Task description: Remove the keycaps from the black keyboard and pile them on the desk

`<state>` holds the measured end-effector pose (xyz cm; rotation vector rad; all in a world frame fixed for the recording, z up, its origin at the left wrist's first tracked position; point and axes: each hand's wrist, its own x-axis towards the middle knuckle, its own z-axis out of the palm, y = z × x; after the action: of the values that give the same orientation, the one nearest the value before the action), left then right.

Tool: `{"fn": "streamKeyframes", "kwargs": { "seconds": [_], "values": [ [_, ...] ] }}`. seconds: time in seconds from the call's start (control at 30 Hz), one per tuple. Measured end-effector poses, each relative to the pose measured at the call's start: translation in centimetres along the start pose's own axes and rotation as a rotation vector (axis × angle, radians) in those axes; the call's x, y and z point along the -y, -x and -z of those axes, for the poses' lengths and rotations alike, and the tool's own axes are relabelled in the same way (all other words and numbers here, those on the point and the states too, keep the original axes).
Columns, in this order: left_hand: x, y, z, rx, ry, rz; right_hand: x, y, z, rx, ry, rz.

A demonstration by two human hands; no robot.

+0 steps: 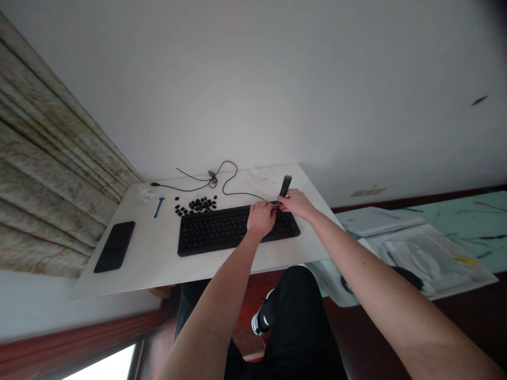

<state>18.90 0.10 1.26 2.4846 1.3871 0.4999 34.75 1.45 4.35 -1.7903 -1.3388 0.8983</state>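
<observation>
A black keyboard (214,230) lies on the white table, slightly tilted in view. My left hand (261,217) rests over its right half, fingers lying bent across the keys and nothing visible in them. Just right of it, my right hand (295,203) is closed around a black brush (285,184), held nearly upright with its bristle-like end at the top. The brush's lower end and the keys under both hands are partly hidden. Behind the keyboard's left part, several loose black keycaps (203,205) lie scattered. The keyboard's cable (241,193) runs back from its rear edge.
A blue tool (159,207) lies left of the keycaps. The black phone (114,247) is near the table's left edge. Crumpled clear plastic (147,193) sits at the back left. A curtain (47,174) hangs at left; plastic packaging (415,253) lies beyond the table's right side.
</observation>
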Motion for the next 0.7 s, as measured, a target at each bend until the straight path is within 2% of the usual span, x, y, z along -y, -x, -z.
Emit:
{"fn": "streamKeyframes", "kwargs": {
  "seconds": [0.2,0.27,0.47,0.7],
  "values": [
    [-0.1,0.0,0.1,0.009,-0.029,0.008,0.1,0.8,-0.1,0.018,0.152,0.141],
    [-0.1,0.0,0.1,0.017,-0.034,0.007,-0.4,1.1,0.0,0.025,0.125,0.163],
    [-0.1,0.0,0.0,0.022,-0.042,-0.006,-2.7,2.2,0.2,0.069,-0.15,0.25],
    [-0.1,-0.1,-0.3,0.03,-0.069,-0.007,-2.7,3.6,0.0,-0.012,-0.058,0.319]
  ]
}}
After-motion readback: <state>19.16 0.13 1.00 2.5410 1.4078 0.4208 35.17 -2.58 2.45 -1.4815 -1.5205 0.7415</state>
